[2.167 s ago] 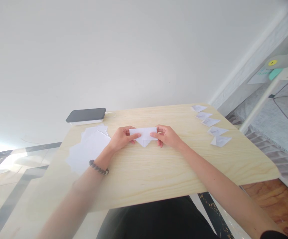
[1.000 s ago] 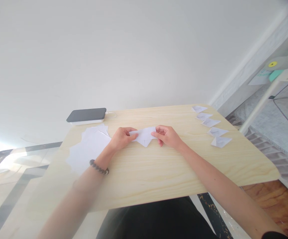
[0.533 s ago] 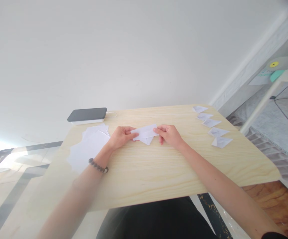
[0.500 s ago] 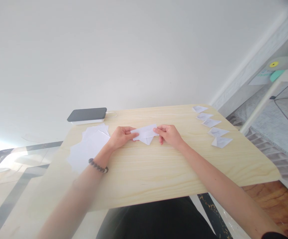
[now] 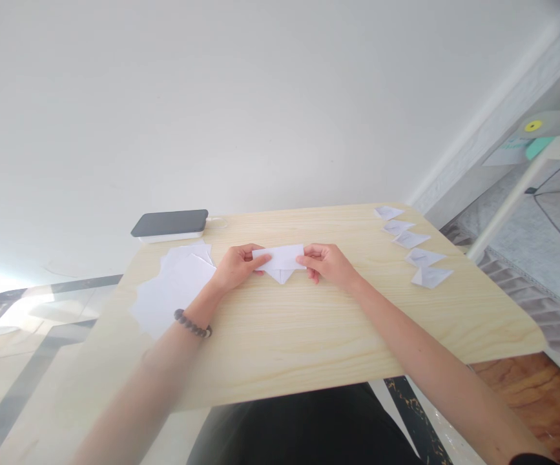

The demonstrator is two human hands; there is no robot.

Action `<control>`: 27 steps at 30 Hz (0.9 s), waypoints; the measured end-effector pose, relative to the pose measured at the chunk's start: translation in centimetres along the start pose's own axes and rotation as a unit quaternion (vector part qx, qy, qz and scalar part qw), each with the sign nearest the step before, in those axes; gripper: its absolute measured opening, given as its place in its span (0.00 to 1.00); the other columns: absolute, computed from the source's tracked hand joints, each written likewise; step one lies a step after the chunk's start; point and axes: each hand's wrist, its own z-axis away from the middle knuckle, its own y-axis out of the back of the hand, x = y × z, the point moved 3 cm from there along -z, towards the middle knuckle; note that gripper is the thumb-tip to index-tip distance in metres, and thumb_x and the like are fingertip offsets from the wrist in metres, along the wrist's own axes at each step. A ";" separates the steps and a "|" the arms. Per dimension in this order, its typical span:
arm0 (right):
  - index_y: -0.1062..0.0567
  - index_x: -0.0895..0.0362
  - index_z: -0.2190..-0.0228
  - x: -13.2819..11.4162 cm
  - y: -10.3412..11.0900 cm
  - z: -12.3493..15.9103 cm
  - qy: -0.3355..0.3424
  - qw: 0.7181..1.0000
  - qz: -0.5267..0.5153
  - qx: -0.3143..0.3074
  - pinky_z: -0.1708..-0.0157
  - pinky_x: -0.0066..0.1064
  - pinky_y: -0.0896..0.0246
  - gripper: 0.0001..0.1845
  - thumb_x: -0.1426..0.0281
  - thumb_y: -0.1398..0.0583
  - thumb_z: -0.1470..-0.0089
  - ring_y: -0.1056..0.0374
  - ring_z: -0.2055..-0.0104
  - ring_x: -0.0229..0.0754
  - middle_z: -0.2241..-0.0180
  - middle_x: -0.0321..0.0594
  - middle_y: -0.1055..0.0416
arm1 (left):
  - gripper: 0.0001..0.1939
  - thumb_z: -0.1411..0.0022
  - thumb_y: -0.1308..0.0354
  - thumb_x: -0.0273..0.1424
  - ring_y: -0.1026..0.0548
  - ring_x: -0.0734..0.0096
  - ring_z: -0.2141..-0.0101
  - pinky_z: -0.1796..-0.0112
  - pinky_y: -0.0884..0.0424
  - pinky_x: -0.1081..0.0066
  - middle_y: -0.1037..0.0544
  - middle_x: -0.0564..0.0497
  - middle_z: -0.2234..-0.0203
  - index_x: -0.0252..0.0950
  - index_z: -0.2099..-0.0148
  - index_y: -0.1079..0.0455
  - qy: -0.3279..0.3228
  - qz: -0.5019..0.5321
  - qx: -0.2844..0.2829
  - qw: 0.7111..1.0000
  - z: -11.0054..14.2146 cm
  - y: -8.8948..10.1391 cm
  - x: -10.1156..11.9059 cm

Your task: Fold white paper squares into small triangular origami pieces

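Note:
A folded white sheet of paper (image 5: 280,258) is held between my two hands, above the middle of the wooden table (image 5: 280,342). It shows a flat band across the top with a triangular point hanging below. My left hand (image 5: 236,265) pinches its left end, thumb on the front face and fingers behind. At the right end my right hand (image 5: 328,263) grips it in the same way. Most of the fingers behind the paper are hidden.
Left of my hands lies a spread pile of white paper sheets (image 5: 168,287). Behind it is a dark-topped, white-sided box-like device (image 5: 170,223) with a white cable. Several folded paper pieces (image 5: 432,277) line the table's right side. A wall (image 5: 270,103) rises behind the table.
The folded paper has turned from a slight tilt to nearly level, and its lower point faces me more squarely. Both hands keep hold of its ends, with only small shifts.

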 end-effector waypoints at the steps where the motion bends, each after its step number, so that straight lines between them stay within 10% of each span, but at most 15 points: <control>1: 0.29 0.59 0.73 0.0 0.0 0.0 0.007 1.000 0.007 0.009 0.87 0.22 0.47 0.17 0.57 0.41 0.57 0.45 0.88 0.28 0.87 0.30 0.38 | 0.18 0.50 0.42 0.42 0.28 0.74 0.74 0.72 0.32 0.74 0.24 0.49 0.72 0.32 0.63 0.30 -0.005 -0.008 0.009 1.000 0.0 0.0 0.1; 14: 0.26 0.54 0.69 -0.5 0.3 0.1 0.253 0.938 0.186 0.145 0.69 0.29 0.34 0.08 0.69 0.45 0.50 0.35 0.69 0.35 0.69 0.39 0.35 | 0.10 0.42 0.49 0.31 0.30 0.72 0.64 0.61 0.33 0.70 0.27 0.49 0.65 0.39 0.60 0.28 -0.280 -0.245 0.063 0.926 0.3 0.2 0.8; 27: 0.27 0.54 0.63 -0.2 -0.3 0.0 0.252 0.884 0.388 0.071 0.59 0.34 0.40 0.12 0.66 0.44 0.50 0.38 0.60 0.41 0.60 0.42 0.35 | 0.16 0.38 0.55 0.27 0.34 0.67 0.61 0.59 0.36 0.65 0.30 0.47 0.63 0.42 0.52 0.32 -0.281 -0.444 -0.017 0.851 0.1 -0.5 -0.1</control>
